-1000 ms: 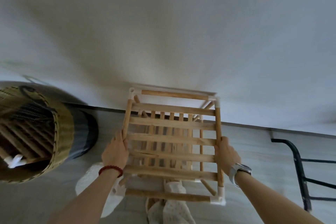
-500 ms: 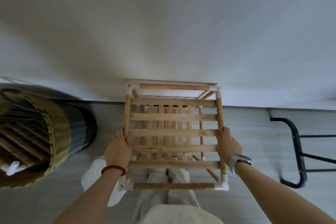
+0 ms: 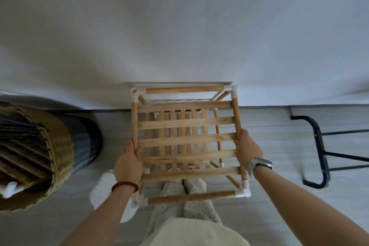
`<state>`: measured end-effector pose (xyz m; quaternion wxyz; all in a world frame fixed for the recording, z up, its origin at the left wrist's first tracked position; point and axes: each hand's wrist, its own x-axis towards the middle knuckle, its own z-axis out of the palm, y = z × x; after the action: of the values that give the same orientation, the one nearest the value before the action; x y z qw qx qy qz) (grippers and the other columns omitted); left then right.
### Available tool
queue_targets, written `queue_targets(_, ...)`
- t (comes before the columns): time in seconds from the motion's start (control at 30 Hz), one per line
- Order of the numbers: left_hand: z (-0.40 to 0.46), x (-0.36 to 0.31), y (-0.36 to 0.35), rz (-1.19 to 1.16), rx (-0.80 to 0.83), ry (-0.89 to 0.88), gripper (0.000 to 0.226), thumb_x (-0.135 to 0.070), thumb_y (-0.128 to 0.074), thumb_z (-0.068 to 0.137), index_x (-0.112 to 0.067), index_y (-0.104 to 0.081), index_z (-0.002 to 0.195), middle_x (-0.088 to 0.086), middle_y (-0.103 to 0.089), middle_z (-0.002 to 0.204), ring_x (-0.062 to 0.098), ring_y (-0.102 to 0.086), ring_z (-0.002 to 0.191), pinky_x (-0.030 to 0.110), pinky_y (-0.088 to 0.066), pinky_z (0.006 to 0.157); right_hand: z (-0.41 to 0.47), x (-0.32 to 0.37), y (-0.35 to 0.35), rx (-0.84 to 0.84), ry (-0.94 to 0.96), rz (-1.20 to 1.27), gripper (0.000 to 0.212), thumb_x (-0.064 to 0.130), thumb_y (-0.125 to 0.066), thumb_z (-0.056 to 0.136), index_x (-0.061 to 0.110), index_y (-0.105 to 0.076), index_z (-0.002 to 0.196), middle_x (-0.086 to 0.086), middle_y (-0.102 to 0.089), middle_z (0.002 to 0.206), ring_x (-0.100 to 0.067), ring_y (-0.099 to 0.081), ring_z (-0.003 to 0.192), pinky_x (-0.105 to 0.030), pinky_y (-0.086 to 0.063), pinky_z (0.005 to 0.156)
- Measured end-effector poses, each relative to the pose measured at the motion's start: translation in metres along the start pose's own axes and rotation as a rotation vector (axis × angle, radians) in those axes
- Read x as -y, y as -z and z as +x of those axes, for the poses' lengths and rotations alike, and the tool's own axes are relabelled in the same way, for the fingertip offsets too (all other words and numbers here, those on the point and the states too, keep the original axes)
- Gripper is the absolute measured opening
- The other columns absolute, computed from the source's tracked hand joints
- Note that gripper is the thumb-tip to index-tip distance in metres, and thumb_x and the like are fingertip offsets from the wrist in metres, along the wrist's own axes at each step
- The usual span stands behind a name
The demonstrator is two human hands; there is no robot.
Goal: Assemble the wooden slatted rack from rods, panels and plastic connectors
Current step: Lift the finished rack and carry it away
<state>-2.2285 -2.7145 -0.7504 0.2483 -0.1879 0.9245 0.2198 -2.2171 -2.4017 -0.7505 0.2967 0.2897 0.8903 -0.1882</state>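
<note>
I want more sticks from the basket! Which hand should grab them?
Probably the left hand: the woven basket sits on its side. The right hand is across the rack.

Head camera looks steeply down (wide-angle), close above the rack (image 3: 185, 138).

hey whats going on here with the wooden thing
A person is holding an assembled slatted rack by its side rods, left hand on one, right hand on the other, close to the wall. A woven basket of spare parts stands to the left.
</note>
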Motion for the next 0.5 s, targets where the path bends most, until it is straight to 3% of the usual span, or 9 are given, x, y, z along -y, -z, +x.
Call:
queue_targets(0.13, 0.000, 0.002, -0.002, 0.088, 0.000, -0.011, 0.048, -0.030, -0.035, 0.100, -0.011, -0.030, 0.143, 0.011, -0.060, 0.104, 0.026, -0.058, 0.082, 0.037, -0.050, 0.064, -0.002, 0.000, -0.003, -0.019, 0.005, 0.011, 0.014, 0.021, -0.041, 0.098, 0.017, -0.038, 0.111, -0.003, -0.057, 0.087, -0.022, -0.060, 0.070, -0.043, -0.054, 0.068)
queue_targets(0.23, 0.001, 0.003, -0.002, 0.128, 0.016, -0.017, 0.046, -0.031, -0.034, 0.100, -0.011, -0.032, 0.141, 0.007, -0.057, 0.096, 0.022, -0.055, 0.073, 0.033, -0.046, 0.056, -0.002, 0.000, -0.004, -0.019, 0.001, 0.004, 0.018, 0.022, -0.041, 0.098, 0.016, -0.038, 0.114, -0.004, -0.057, 0.088, -0.021, -0.060, 0.070, -0.041, -0.054, 0.068)
queue_targets(0.37, 0.002, 0.000, 0.001, 0.123, 0.032, -0.010, 0.043, -0.030, -0.035, 0.100, -0.011, -0.035, 0.138, 0.003, -0.048, 0.095, 0.019, -0.054, 0.069, 0.032, -0.047, 0.054, -0.004, 0.004, -0.003, -0.002, -0.026, 0.001, 0.029, 0.021, -0.043, 0.097, 0.014, -0.034, 0.124, -0.007, -0.055, 0.105, -0.023, -0.061, 0.080, -0.042, -0.054, 0.074)
queue_targets(0.43, 0.000, -0.004, 0.003, 0.105, 0.052, -0.014, 0.047, -0.030, -0.038, 0.098, -0.012, -0.030, 0.141, 0.007, -0.050, 0.107, 0.020, -0.056, 0.076, 0.032, -0.049, 0.058, -0.007, 0.005, -0.003, 0.006, -0.031, -0.013, 0.037, 0.020, -0.043, 0.097, 0.014, -0.029, 0.131, -0.010, -0.052, 0.113, -0.024, -0.061, 0.083, -0.043, -0.054, 0.075)
queue_targets(0.5, -0.002, -0.007, 0.008, 0.101, 0.044, -0.056, 0.056, -0.029, -0.043, 0.097, -0.014, -0.021, 0.146, 0.011, -0.043, 0.129, 0.025, -0.055, 0.099, 0.034, -0.052, 0.071, -0.011, 0.008, -0.002, -0.016, -0.008, -0.006, 0.046, 0.015, -0.043, 0.096, 0.014, -0.022, 0.138, -0.011, -0.048, 0.121, -0.024, -0.059, 0.087, -0.041, -0.054, 0.074)
